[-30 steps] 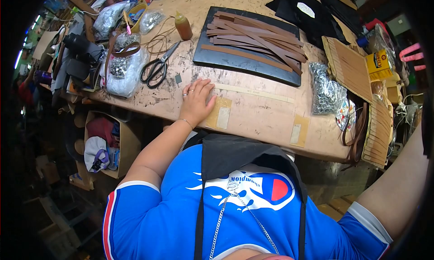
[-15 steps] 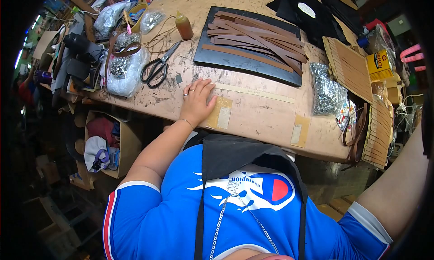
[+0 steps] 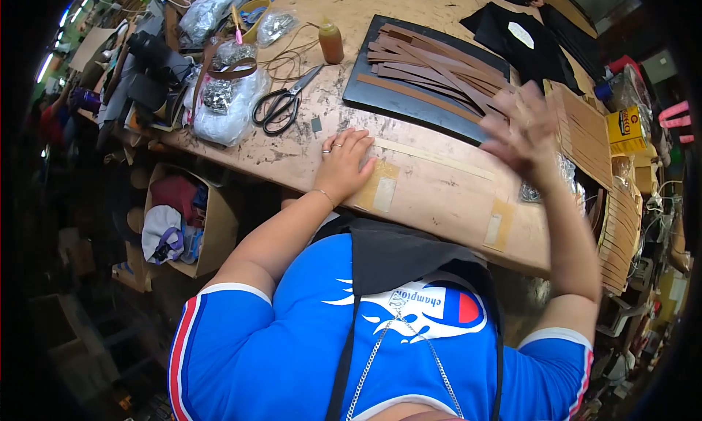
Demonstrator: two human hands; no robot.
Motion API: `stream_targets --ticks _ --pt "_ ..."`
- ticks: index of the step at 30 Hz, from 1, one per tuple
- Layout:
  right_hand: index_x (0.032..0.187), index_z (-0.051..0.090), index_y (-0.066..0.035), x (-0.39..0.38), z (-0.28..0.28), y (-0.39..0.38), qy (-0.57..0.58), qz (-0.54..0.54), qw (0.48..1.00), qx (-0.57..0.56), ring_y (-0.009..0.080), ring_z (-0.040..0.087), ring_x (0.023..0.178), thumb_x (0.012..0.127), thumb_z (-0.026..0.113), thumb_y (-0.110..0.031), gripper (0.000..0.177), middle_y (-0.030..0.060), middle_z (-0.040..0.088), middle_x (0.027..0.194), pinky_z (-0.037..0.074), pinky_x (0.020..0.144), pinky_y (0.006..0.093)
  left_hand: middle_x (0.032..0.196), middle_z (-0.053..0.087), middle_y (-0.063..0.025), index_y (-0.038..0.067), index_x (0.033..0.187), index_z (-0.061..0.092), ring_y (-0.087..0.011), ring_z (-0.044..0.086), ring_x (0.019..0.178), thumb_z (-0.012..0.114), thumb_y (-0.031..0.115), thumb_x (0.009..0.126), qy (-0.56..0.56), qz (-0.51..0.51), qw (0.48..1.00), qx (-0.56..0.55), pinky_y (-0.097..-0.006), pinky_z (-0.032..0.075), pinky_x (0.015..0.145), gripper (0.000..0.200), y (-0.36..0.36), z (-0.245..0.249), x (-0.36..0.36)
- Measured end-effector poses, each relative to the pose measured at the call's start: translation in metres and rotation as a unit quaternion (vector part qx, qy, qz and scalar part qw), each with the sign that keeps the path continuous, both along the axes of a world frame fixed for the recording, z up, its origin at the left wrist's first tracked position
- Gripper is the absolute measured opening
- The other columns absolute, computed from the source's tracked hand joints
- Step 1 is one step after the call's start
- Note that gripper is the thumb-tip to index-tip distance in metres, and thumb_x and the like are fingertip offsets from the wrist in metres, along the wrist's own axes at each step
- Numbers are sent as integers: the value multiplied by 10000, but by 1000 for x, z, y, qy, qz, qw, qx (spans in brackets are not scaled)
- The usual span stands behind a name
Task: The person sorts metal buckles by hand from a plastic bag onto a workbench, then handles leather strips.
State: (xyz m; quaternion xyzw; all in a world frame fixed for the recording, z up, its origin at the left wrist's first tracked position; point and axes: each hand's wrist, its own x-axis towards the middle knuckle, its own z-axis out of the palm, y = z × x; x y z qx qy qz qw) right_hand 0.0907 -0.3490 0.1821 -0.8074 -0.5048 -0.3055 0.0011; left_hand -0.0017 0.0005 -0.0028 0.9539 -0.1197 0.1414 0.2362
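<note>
My left hand (image 3: 344,161) lies flat on the worktable, fingers stretched out, its fingertips right at the left end of a thin pale strip (image 3: 435,158). A patch of tan tape (image 3: 367,193) shows beside its thumb. Raised over the right side of the table, my right hand (image 3: 523,132) is blurred by motion; its fingers look apart and nothing shows in them. In this view it overlaps the right corner of a black board (image 3: 409,105). On that board lies a loose pile of brown leather strips (image 3: 431,62), with one strip (image 3: 409,92) apart along the front.
Black-handled scissors (image 3: 281,106) and a glue bottle (image 3: 330,42) stand left of the board. Bags of metal hardware (image 3: 219,103) crowd the left edge. At right are a slatted brown panel (image 3: 578,132) and a yellow box (image 3: 627,130). Black fabric (image 3: 526,48) lies behind.
My right hand has come in from the right edge and up over the table beside the board. My left hand stays at the pale strip. The whole view has shifted slightly.
</note>
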Motion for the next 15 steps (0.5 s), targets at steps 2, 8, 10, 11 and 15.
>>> stream_targets --ticks 2,8,10,11,15 --pt "1434 561 -366 -45 -76 13 144 -70 987 9 311 245 1533 796 803 -475 690 7 407 1592 106 1226 629 1388 581 -31 152 1268 624 -250 461 1377 646 335 913 -7 6 1000 19 -481 283 1154 400 -1 1 -1" --pt "1465 535 -236 -91 -189 -17 219 -329 899 190 377 245 1512 869 765 -426 667 109 382 1594 151 1211 587 1397 572 -39 139 1281 619 -248 459 1379 650 337 912 -3 -1 1000 24 -478 268 1160 419 -1 0 0" --pt "1424 565 -141 -75 -204 -67 102 -416 852 301 410 324 1441 880 759 -406 635 210 419 1528 219 1179 572 1401 567 -43 138 1282 618 -248 457 1381 657 329 909 -7 -16 1000 24 -475 264 1163 421 0 0 1" --pt "1391 585 -95 -70 -206 -97 43 -474 812 338 425 371 1395 885 756 -392 611 254 448 1483 258 1157 567 1400 569 -42 139 1283 618 -248 459 1379 662 325 906 -3 -12 1000 26 -473 265 1162 423 0 0 1" --pt "1234 636 52 -41 -193 -225 -39 -593 584 553 382 576 1153 951 691 -372 512 240 639 1249 431 1049 442 1386 581 -36 135 1271 628 -250 472 1370 674 311 896 -7 -7 999 31 -463 275 1154 417 -2 1 1"
